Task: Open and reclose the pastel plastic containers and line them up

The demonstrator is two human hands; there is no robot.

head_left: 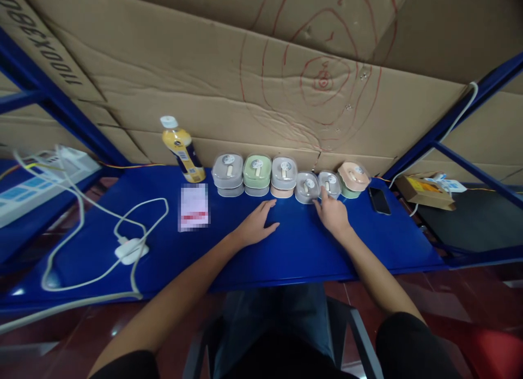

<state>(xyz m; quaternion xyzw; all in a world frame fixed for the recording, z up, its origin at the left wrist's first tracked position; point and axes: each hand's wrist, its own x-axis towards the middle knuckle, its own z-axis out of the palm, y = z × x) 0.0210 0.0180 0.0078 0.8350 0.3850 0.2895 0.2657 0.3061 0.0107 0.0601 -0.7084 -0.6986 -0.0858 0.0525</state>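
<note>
Lidded plastic boxes line the back of the blue table. From left they are a grey box (227, 169) on another grey one, a green box (257, 171) on a grey one, and a grey box (284, 171) on a peach one. Two single grey boxes, one (306, 188) and another (332, 184), follow. A peach box (353, 176) sits tilted on a green box (350, 193) at the right end. My right hand (333, 213) has its index finger stretched against the second single box, thumb apart. My left hand (257, 225) rests open before the stacks, holding nothing.
A yellow drink bottle (183, 150) and a blurred pink-white paper (194, 206) are left of the boxes. White cables cross a white device (131, 251). A phone (379, 200) lies at right. Cardboard (196, 68) stands behind; blue posts (77, 123) flank the table.
</note>
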